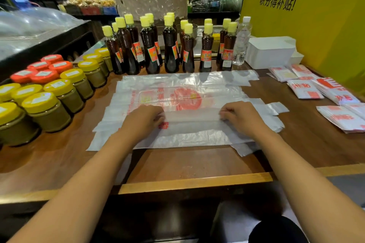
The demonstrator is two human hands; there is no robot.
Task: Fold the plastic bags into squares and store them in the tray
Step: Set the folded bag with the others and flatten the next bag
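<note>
A stack of flat, translucent plastic bags [177, 89] with red print lies spread across the wooden counter. The top bag [191, 122] has its near long edge folded over into a band. My left hand [144, 120] pinches that folded edge on the left side, fingers curled. My right hand [241, 118] pinches the same edge on the right side. Several folded bag squares [308, 89] lie in small piles at the right of the counter. A white rectangular tray [270, 51] stands upside down or closed at the back right.
Dark sauce bottles [169, 49] with yellow caps stand in a row behind the bags. Jars with yellow lids [47, 110] and red lids [43, 71] crowd the left side. A clear water bottle [242, 41] stands beside the tray. A yellow wall sign [308, 16] rises at right.
</note>
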